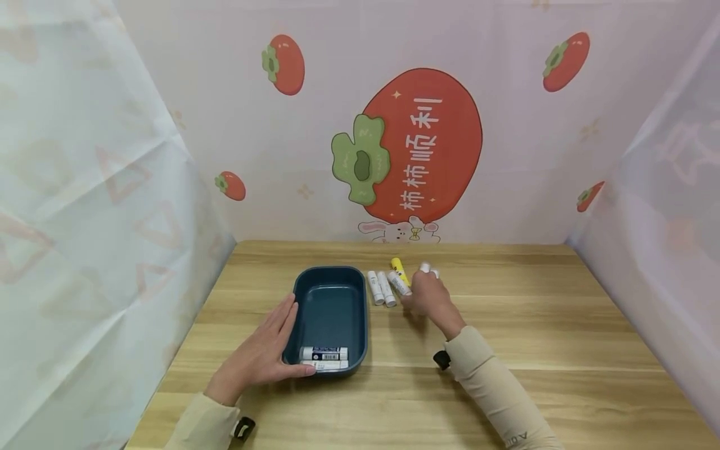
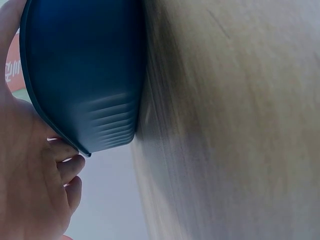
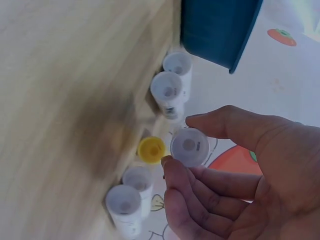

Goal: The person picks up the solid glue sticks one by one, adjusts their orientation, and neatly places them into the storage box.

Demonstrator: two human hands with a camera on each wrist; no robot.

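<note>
The left hand [image 1: 261, 356], fingers extended along one side of the blue tray [image 1: 332, 319] and thumb along its near rim, spans a corner without a tight grip, probably to steady the tray on the wooden table [image 1: 506, 356]. The right hand [image 1: 430, 297] pinches a white stick [image 3: 189, 147] between thumb and fingers, a hold that likely suits its narrow, round body; whether it is clear of the table cannot be told. The yellow stick [image 1: 397, 267] lies just beyond, with two white sticks [image 3: 124, 202] on its far side from the tray and another white pair [image 1: 380, 289] just beside the tray. Inside, a dark-labelled stick [image 1: 325, 354] and a pale stick [image 1: 332, 364] lie crosswise at the near end, an arrangement that presumably leaves the remaining floor for more.
</note>
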